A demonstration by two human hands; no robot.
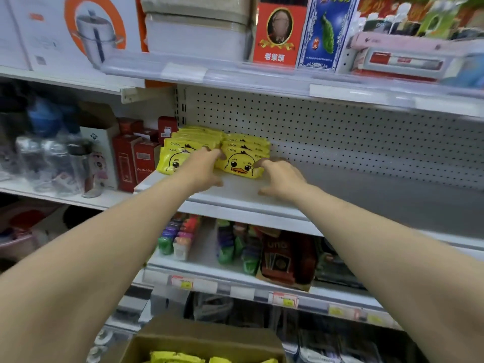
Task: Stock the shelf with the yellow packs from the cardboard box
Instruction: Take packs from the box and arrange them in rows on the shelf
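Two rows of yellow duck-face packs stand on the white shelf (pixel 243 192), a left row (pixel 174 159) and a right row (pixel 242 163). My left hand (pixel 203 169) reaches between the rows, its fingers against the left edge of the front pack of the right row. My right hand (pixel 281 178) touches that pack's right edge with straight fingers, thumb down on the shelf. A cardboard box (pixel 207 334) sits below at the bottom of the view, with more yellow packs (pixel 175 357) inside.
The shelf stretches bare to the right of the packs, backed by a pegboard (pixel 340 132). Red boxes (pixel 133 163) and clear bottles (pixel 52 163) stand to the left. Card games and coloured items fill the shelf below (pixel 235 250). Boxed goods sit above.
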